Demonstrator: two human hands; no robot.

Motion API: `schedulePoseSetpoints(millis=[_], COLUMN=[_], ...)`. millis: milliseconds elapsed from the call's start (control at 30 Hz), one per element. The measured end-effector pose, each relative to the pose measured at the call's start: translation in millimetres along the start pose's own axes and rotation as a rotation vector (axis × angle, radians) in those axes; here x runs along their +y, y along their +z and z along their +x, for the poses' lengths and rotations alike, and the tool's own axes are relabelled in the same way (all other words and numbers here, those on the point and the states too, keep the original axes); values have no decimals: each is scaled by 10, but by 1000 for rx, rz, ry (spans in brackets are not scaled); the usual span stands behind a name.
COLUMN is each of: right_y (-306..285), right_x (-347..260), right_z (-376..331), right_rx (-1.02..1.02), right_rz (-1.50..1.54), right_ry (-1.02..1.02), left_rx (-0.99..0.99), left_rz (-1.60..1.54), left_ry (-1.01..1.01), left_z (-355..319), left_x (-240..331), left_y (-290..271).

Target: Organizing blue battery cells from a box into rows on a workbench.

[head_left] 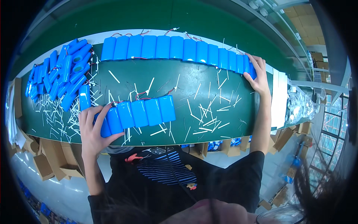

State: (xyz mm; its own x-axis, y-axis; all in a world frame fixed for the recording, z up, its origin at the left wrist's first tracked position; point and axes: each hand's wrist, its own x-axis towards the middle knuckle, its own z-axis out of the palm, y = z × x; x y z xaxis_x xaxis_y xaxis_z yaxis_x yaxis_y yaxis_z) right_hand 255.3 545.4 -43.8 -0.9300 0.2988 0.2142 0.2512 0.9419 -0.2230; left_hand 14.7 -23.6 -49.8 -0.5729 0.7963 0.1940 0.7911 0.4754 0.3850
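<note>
Gripping a short row of blue battery packs (pixel 140 112), the left hand (pixel 93 128) curls shut — right hand (pixel 257 76) flat against the long row (pixel 179 48).

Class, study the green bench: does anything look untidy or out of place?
Yes. White strips litter the green bench between the neat battery rows, and loose blue battery packs lie heaped crookedly at the left end.
</note>
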Motion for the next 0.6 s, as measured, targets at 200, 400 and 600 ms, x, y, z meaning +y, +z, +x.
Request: schedulePoseSetpoints(millis=[200, 400, 600], right_y=[2, 123, 111], right_x=[-12, -31, -175], right_z=[-42, -70, -23], right_rx=[11, 65, 65], right_rz=[-92, -103, -198], right_ry=[41, 26, 95], left_rx=[21, 43, 19], left_rz=[-19, 7, 13], left_ry=[22, 62, 53], left_z=[29, 18, 29], left_x=[11, -33, 6], left_y=[20, 29, 8])
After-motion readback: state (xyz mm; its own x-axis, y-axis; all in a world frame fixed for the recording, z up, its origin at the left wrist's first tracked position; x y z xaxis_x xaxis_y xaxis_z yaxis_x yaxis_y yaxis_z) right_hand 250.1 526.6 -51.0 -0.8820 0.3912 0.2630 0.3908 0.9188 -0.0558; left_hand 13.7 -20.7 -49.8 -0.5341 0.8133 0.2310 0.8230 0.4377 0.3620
